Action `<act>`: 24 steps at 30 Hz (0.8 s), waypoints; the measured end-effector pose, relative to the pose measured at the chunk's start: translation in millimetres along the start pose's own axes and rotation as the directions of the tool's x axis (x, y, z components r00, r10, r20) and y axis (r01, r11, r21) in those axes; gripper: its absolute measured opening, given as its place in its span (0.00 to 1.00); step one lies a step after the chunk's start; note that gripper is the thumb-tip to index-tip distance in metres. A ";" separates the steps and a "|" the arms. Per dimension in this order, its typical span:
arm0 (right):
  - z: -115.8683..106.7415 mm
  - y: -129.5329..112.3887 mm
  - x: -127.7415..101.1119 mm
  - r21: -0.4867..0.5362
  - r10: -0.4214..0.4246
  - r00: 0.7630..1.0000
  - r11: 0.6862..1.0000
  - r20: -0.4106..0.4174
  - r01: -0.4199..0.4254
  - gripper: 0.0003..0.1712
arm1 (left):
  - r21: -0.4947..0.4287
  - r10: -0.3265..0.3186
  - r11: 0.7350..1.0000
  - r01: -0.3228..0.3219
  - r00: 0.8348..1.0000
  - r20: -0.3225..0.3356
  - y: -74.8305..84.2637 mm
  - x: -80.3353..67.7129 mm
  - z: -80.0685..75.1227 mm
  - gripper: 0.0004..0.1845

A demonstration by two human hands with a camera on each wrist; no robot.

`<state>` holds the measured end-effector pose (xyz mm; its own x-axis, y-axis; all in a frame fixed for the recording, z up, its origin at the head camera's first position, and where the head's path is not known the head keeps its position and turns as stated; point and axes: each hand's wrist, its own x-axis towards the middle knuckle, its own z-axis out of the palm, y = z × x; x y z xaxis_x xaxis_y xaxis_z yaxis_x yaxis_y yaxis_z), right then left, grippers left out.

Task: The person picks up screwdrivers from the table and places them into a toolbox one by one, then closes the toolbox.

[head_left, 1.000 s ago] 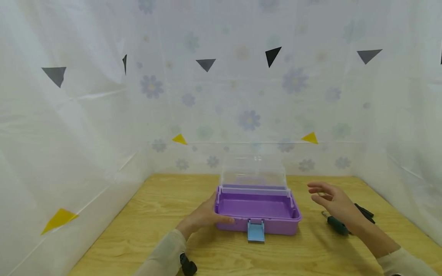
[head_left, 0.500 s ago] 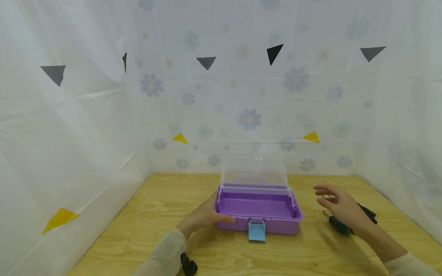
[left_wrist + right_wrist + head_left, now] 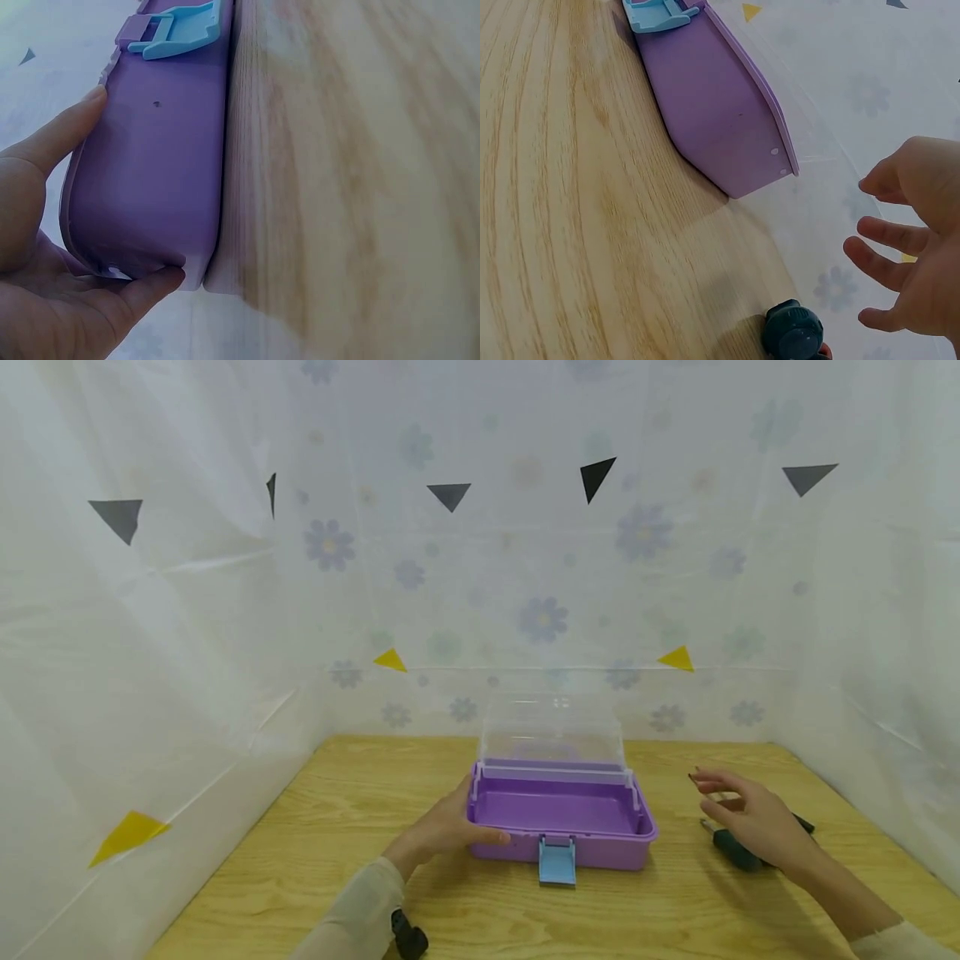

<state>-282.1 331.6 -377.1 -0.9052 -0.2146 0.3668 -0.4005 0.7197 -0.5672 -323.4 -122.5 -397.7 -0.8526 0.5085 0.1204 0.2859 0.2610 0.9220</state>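
A purple storage box (image 3: pixel 558 852) stands on the table, its clear lid (image 3: pixel 551 731) tipped back and its light blue latch (image 3: pixel 557 862) hanging down at the front. Inside, the purple tray floor is bare. My left hand (image 3: pixel 438 831) grips the box's left end, thumb along the front rim and fingers round the side wall. To the right, my right hand (image 3: pixel 761 822) hovers with loosely bent, spread fingers and nothing in them. Below it lies a screwdriver (image 3: pixel 735 852) with a dark green handle, partly covered by the hand; its handle end (image 3: pixel 791 332) shows in the right wrist view.
Behind the right hand, the black end of another tool (image 3: pixel 805 822) pokes out. A black object (image 3: pixel 409 937) sits beside the left sleeve, near the bottom of the head view. White flowered sheeting (image 3: pixel 540 568) encloses the wooden table (image 3: pixel 360 777) at the back and sides.
My right hand has shifted right and slightly down, now covering more of the black tool. The left hand and the box have stayed in place.
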 end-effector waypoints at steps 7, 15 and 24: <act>2.3 14.0 -7.4 -0.114 -0.089 0.996 0.989 0.018 0.090 0.28 | 0.004 0.012 1.000 -0.012 1.000 -0.002 -1.0 0.5 0.0 0.66; 1.1 21.7 -14.2 -0.162 -0.093 0.995 0.982 0.020 0.095 0.25 | 0.007 -0.018 1.000 0.018 1.000 -0.022 -3.9 1.1 0.6 0.67; -2.1 28.5 -16.6 -0.250 -0.051 0.997 0.966 0.058 0.064 0.25 | -0.007 0.001 1.000 -0.001 1.000 -0.008 -1.9 0.5 -0.2 0.67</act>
<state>-278.2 357.0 -397.8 -0.8904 -0.2886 0.3520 -0.4090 0.8467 -0.3405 -324.4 -122.9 -399.3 -0.8556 0.5025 0.1243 0.2837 0.2545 0.9245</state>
